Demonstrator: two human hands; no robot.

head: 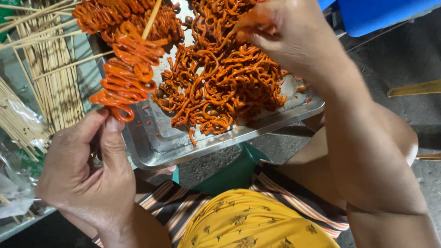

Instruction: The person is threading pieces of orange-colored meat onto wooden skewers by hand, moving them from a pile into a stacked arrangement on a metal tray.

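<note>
My left hand (89, 170) pinches the lower end of a bamboo skewer (151, 19) that is threaded with folded orange-red marinated strips (128, 73), held slanted over the left edge of a steel tray (158, 142). My right hand (287, 32) reaches over the tray's far side, its fingers closed on one orange strip (251, 22). A heap of the same curly orange strips (220, 78) fills the tray between both hands.
Bundles of bare bamboo skewers (50, 69) lie left of the tray, some on clear plastic wrap (16, 183). A blue plastic object (381, 14) stands at the top right. Dark ground (404, 59) lies to the right. My lap, in yellow floral cloth (248, 225), is below the tray.
</note>
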